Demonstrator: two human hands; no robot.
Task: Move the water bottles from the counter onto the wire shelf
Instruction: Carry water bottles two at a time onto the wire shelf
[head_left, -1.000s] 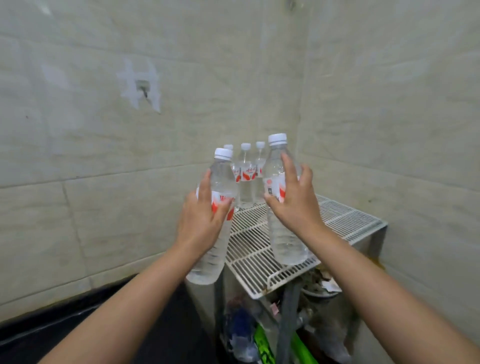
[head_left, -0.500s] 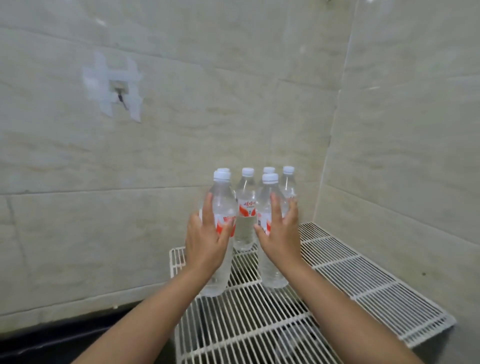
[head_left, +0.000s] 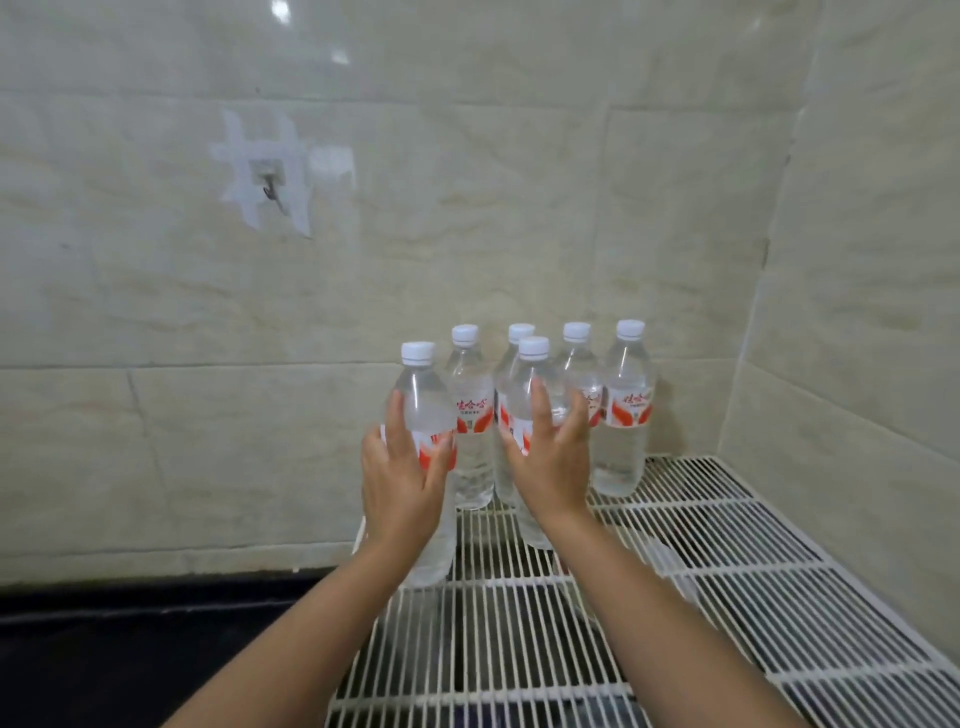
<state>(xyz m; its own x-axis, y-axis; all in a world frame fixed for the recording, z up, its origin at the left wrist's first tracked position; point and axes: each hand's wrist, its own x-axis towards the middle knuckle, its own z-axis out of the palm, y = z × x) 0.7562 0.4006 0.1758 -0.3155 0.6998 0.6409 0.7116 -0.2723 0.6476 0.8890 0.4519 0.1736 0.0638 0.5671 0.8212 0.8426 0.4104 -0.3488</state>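
Observation:
Two clear water bottles with white caps and red-and-white labels stand upright on the white wire shelf (head_left: 727, 571). My left hand (head_left: 402, 478) grips the left bottle (head_left: 422, 389) near the shelf's left edge, fingers and thumb curled round its label. My right hand (head_left: 550, 467) grips the right bottle (head_left: 535, 379) just beside it. Behind them, against the wall, stands a row of several more bottles (head_left: 628, 410) of the same kind. My hands hide the middle of both held bottles.
Tiled walls close the shelf in at the back and on the right. A small hook (head_left: 270, 189) is taped to the back wall, upper left. A dark surface (head_left: 104, 649) lies left of and below the shelf. The shelf's front and right grid is bare.
Both hands have carried their bottles forward and down onto the shelf, in front of the back row. The view has moved closer over the shelf.

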